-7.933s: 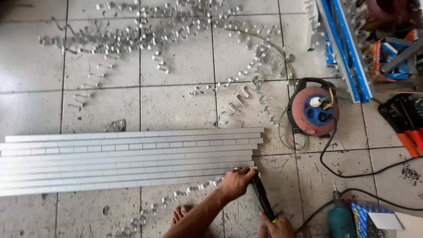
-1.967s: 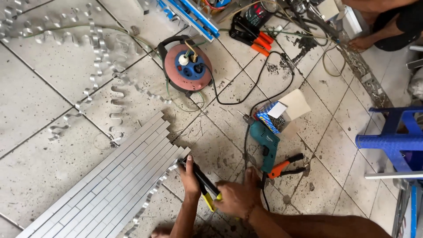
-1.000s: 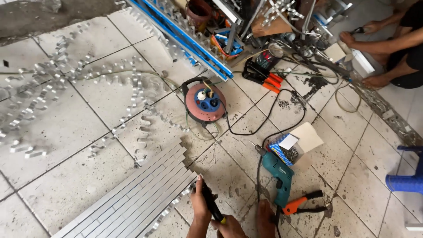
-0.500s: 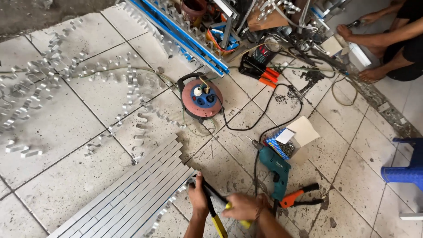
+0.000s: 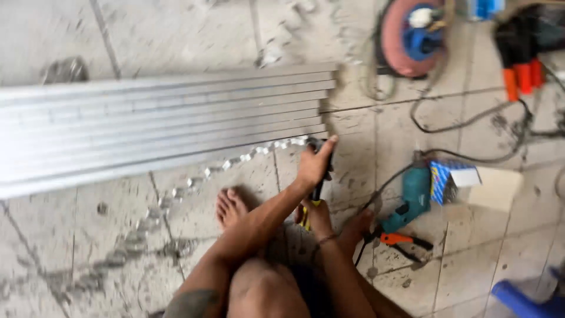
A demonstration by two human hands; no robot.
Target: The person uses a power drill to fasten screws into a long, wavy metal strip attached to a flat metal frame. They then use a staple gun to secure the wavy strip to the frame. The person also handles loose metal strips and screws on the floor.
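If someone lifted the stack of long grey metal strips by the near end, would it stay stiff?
The metal strips look thin and long, so they would probably sag. Lying loose side by side on the tiled floor, they would likely slide apart and scrape rather than roll.

A single head-worn camera looks steeply down at the tiled floor (image 5: 176, 35) from above a seated person, close enough that the knees and forearms fill the bottom edge. The left hand (image 5: 313, 165) and right hand (image 5: 318, 218) sit just below centre. The aluminium profiles (image 5: 159, 123) cross the left half; the cable reel (image 5: 406, 35) is cut by the top edge. The picture is motion-blurred. No second view shares the scene.
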